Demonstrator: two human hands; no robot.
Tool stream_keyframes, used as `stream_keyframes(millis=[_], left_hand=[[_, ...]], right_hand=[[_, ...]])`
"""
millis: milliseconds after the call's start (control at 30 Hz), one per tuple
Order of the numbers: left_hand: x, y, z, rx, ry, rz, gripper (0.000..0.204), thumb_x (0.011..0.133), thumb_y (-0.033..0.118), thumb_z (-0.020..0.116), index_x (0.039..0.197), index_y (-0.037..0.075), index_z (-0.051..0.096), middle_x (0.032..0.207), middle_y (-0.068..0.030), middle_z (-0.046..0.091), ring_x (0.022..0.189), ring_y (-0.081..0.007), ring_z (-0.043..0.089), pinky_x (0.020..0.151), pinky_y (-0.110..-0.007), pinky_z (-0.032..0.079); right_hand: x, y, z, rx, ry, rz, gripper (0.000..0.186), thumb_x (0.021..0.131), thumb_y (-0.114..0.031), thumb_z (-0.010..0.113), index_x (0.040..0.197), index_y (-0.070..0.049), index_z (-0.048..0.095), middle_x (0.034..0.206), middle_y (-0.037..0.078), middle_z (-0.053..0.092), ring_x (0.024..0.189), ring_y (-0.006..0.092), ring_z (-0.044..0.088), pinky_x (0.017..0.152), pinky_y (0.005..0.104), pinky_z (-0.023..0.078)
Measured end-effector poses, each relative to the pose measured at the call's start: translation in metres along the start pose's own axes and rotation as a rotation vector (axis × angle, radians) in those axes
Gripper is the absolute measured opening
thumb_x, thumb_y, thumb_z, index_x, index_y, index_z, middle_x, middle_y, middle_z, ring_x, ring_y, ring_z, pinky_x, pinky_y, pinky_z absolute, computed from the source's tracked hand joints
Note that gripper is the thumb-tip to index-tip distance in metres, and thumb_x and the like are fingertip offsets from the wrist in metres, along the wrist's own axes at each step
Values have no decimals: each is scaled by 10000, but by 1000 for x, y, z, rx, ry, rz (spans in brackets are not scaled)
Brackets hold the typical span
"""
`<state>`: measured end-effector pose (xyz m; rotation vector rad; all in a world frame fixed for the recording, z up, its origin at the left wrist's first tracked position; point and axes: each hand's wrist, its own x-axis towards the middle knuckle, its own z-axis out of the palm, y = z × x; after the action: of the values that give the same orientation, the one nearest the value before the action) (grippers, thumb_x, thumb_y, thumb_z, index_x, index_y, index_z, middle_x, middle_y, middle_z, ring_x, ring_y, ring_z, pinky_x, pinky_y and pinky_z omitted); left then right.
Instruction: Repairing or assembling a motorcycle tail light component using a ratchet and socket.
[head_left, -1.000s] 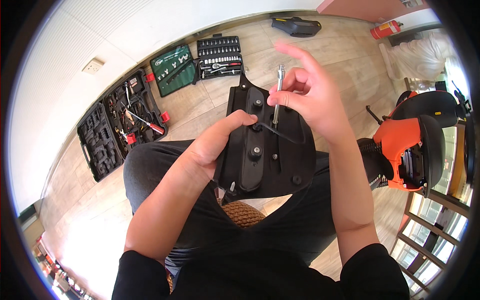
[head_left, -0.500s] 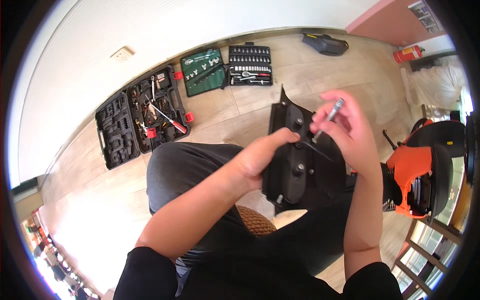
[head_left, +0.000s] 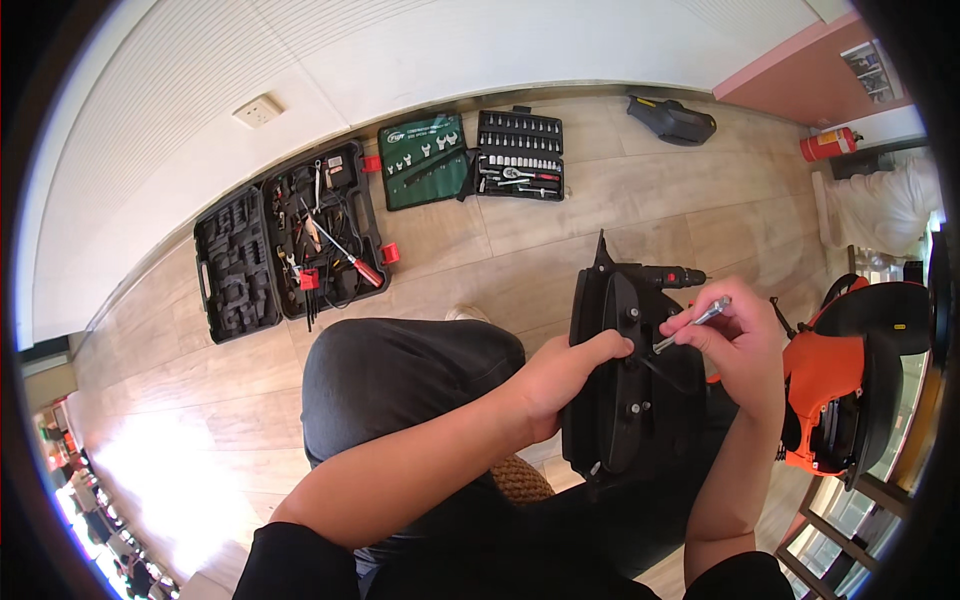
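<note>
A black plastic panel with round knobs (head_left: 612, 400) stands on edge over my lap. My left hand (head_left: 560, 377) grips its left side, thumb against the face. My right hand (head_left: 735, 345) pinches a slim silver driver tool (head_left: 695, 322), whose tip points down-left at the panel near my left thumb. Dark trousers (head_left: 400, 385) cover my knee on the left.
On the wooden floor lie an open black tool case (head_left: 285, 245), a green wrench pouch (head_left: 425, 160) and a socket set (head_left: 520, 155). A black cordless drill (head_left: 665, 277) lies behind the panel. An orange and black chair (head_left: 850, 390) stands right. A red extinguisher (head_left: 830, 145) is far right.
The panel and both hands have shifted right and lower in view as my head turned. The driver has tilted from upright to slanted, its tip now at the panel.
</note>
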<state>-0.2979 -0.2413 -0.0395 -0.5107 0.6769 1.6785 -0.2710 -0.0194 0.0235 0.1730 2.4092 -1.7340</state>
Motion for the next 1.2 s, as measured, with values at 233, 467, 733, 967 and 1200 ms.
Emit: stream_keyframes(millis=[233,467,733,967,1200], left_hand=[[0,3,3,4,38,-37,443,947,326,689,1219,-19,633,1065,-118,730,880,-210,734,789,-359,619],[0,2,2,8,41,3,477,936,354,704,1224,-21,640,1070,-118,731,900,-212,730,807,-359,606],[3,2,1,-17,23,-10,446,956,319,678,1224,-35,634,1064,-123,733,894,-218,738,803,-360,622],[4,4,3,-49,35,-2,401,974,276,655,1221,-39,626,1085,-134,735,882,-231,749,796,-366,640],[15,-17,-10,-101,252,92,351,942,175,708,1221,-23,631,1080,-125,714,970,-233,717,852,-398,618]], right_hand=[[2,4,-4,-210,32,31,241,864,13,797,965,-17,580,828,41,649,747,120,683,690,252,559],[0,-2,7,103,-61,15,249,933,74,647,1146,-20,560,1040,110,691,1036,171,688,908,313,554],[1,0,-8,51,-80,144,206,922,79,652,1093,-5,573,988,100,708,973,161,705,900,308,558],[7,10,-11,-207,-37,17,232,875,49,738,1004,-16,557,848,48,662,780,119,697,707,273,570],[89,8,-11,157,122,67,130,1000,-132,636,1070,-55,559,869,35,612,812,152,668,737,318,570]])
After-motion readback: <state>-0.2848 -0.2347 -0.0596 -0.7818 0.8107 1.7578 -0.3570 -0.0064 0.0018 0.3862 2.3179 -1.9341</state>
